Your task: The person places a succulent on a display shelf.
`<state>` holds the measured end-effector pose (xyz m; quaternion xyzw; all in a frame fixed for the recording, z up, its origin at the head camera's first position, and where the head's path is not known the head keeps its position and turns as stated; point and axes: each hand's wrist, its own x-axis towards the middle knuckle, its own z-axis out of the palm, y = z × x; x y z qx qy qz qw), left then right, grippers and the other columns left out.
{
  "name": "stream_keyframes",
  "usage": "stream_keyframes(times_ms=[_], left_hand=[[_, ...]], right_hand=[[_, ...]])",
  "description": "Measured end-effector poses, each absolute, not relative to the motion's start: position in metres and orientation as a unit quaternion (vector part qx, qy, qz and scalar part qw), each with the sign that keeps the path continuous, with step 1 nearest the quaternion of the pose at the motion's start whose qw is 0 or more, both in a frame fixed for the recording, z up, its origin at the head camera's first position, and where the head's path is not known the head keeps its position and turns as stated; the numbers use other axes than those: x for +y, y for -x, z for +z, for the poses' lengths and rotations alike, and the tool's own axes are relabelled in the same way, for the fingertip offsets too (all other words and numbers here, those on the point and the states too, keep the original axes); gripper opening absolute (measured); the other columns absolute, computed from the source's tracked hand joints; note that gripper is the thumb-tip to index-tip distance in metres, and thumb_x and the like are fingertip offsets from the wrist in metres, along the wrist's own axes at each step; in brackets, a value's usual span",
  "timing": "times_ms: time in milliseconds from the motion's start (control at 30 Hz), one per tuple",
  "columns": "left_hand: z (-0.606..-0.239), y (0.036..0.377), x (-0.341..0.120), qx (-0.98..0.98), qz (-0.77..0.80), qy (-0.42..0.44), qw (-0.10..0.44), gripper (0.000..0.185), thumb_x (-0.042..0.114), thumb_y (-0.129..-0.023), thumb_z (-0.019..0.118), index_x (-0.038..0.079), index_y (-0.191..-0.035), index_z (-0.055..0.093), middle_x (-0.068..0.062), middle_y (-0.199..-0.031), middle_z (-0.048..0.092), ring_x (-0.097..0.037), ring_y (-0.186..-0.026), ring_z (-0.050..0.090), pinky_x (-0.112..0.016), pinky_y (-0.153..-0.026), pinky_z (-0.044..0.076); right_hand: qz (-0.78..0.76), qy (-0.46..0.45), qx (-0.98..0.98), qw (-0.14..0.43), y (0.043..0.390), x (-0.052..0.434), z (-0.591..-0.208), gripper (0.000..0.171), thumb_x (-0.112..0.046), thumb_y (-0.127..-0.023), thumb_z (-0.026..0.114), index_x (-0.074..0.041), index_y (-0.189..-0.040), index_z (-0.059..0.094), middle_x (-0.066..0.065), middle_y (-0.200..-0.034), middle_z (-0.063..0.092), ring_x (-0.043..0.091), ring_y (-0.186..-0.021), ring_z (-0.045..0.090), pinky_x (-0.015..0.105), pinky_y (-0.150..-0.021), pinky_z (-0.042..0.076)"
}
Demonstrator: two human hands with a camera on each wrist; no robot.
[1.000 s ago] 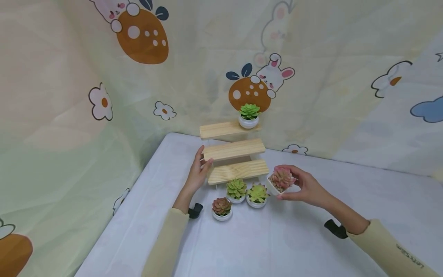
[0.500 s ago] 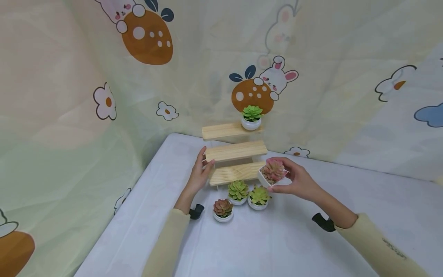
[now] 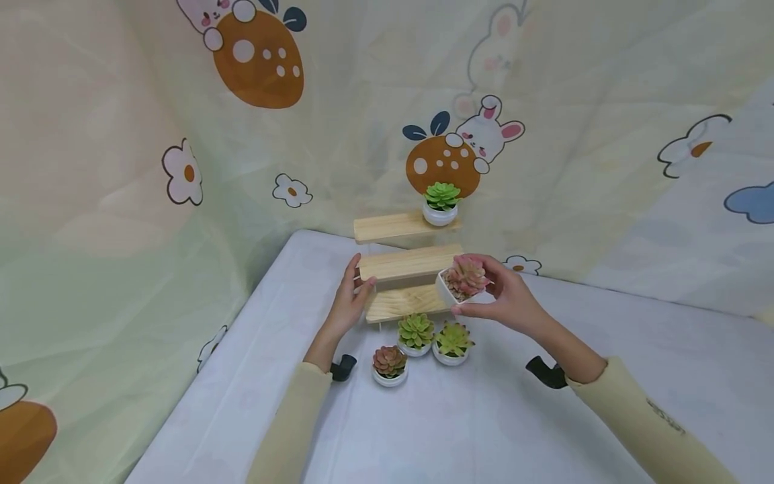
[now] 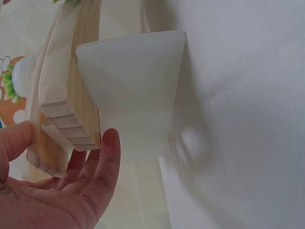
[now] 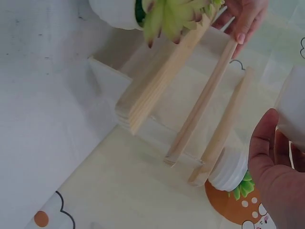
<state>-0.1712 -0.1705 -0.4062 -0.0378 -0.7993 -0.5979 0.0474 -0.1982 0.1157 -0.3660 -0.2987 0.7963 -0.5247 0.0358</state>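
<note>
Tabletop nook (image 3: 496, 423) within bunny-print cloth (image 3: 351, 87)

Soft, dim light, diffuse shadows on the white tabletop (image 4: 248, 119), wrist views slightly hazy

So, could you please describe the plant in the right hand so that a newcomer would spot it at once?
On the white tabletop stands a three-tiered wooden shelf. At its right end, the right hand holds a pink succulent in a white pot. Only this plant is pink, with a cornered pot; the brownish succulent and green succulents have round pots.
</note>
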Motion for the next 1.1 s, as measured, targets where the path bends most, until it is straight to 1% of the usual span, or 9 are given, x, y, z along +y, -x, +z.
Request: stream_keyframes(times_ms=[200, 367, 467, 633, 800, 933, 1033, 1100], left_hand=[[-0.407, 0.173, -0.170, -0.799, -0.598, 0.045, 0.054, 0.062, 0.010, -0.103, 0.048, -0.008, -0.152, 0.014, -0.036, -0.137, 0.039, -0.050, -0.125, 0.044, -0.057, -0.101, 0.041], [-0.407, 0.172, -0.169, -0.799, -0.598, 0.044, 0.050, 0.062, 0.011, -0.103, 0.049, -0.008, -0.152, 0.014, -0.036, -0.137, 0.039, -0.049, -0.125, 0.044, -0.056, -0.101, 0.041], [-0.406, 0.171, -0.170, -0.801, -0.595, 0.041, 0.050, 0.063, 0.011, -0.103, 0.049, -0.008, -0.152, 0.014, -0.036, -0.138, 0.038, -0.049, -0.126, 0.044, -0.057, -0.101, 0.041], [-0.406, 0.170, -0.170, -0.802, -0.594, 0.042, 0.054, 0.063, 0.011, -0.103, 0.048, -0.007, -0.152, 0.013, -0.036, -0.138, 0.038, -0.050, -0.126, 0.043, -0.057, -0.101, 0.041], [-0.406, 0.170, -0.171, -0.800, -0.596, 0.047, 0.055, 0.063, 0.011, -0.103, 0.048, -0.008, -0.152, 0.013, -0.036, -0.137, 0.038, -0.050, -0.126, 0.043, -0.057, -0.101, 0.041], [-0.407, 0.171, -0.171, -0.799, -0.596, 0.049, 0.057, 0.062, 0.010, -0.103, 0.048, -0.009, -0.152, 0.013, -0.036, -0.137, 0.038, -0.051, -0.126, 0.043, -0.057, -0.101, 0.041], [-0.407, 0.170, -0.172, -0.799, -0.596, 0.050, 0.058, 0.062, 0.010, -0.103, 0.048, -0.009, -0.151, 0.013, -0.036, -0.137, 0.038, -0.051, -0.125, 0.043, -0.058, -0.101, 0.041], [-0.408, 0.170, -0.171, -0.799, -0.597, 0.048, 0.057, 0.062, 0.010, -0.103, 0.048, -0.008, -0.152, 0.014, -0.036, -0.137, 0.038, -0.050, -0.126, 0.043, -0.057, -0.101, 0.041]], right_hand=[[-0.531, 0.293, 0.794, 0.038, 0.201, 0.107, -0.360, 0.072, -0.004, -0.075, 0.084, -0.002, -0.137, 0.048, 0.012, -0.129, 0.055, 0.012, -0.107, 0.055, 0.021, -0.089, 0.049], [-0.540, 0.286, 0.791, 0.037, 0.202, 0.098, -0.358, 0.073, -0.003, -0.075, 0.084, -0.002, -0.138, 0.048, 0.012, -0.130, 0.055, 0.014, -0.106, 0.054, 0.021, -0.089, 0.049], [-0.545, 0.282, 0.788, 0.041, 0.203, 0.092, -0.355, 0.073, -0.004, -0.075, 0.084, -0.003, -0.139, 0.048, 0.011, -0.129, 0.055, 0.017, -0.106, 0.054, 0.023, -0.090, 0.049], [-0.544, 0.272, 0.792, 0.048, 0.205, 0.084, -0.353, 0.073, -0.008, -0.076, 0.084, -0.006, -0.139, 0.048, 0.008, -0.130, 0.055, 0.020, -0.108, 0.052, 0.022, -0.090, 0.048], [-0.546, 0.269, 0.792, 0.052, 0.209, 0.076, -0.349, 0.075, -0.007, -0.075, 0.085, -0.007, -0.140, 0.048, 0.009, -0.131, 0.054, 0.022, -0.108, 0.052, 0.025, -0.090, 0.049], [-0.551, 0.270, 0.788, 0.050, 0.212, 0.069, -0.344, 0.076, -0.005, -0.075, 0.084, -0.006, -0.141, 0.047, 0.009, -0.133, 0.054, 0.023, -0.109, 0.052, 0.024, -0.090, 0.049], [-0.552, 0.269, 0.788, 0.048, 0.213, 0.064, -0.340, 0.075, -0.006, -0.076, 0.083, -0.006, -0.142, 0.047, 0.010, -0.136, 0.053, 0.021, -0.112, 0.052, 0.023, -0.093, 0.048], [-0.557, 0.264, 0.786, 0.051, 0.213, 0.061, -0.338, 0.075, -0.005, -0.077, 0.083, -0.005, -0.142, 0.047, 0.010, -0.136, 0.053, 0.021, -0.115, 0.052, 0.027, -0.097, 0.047]])
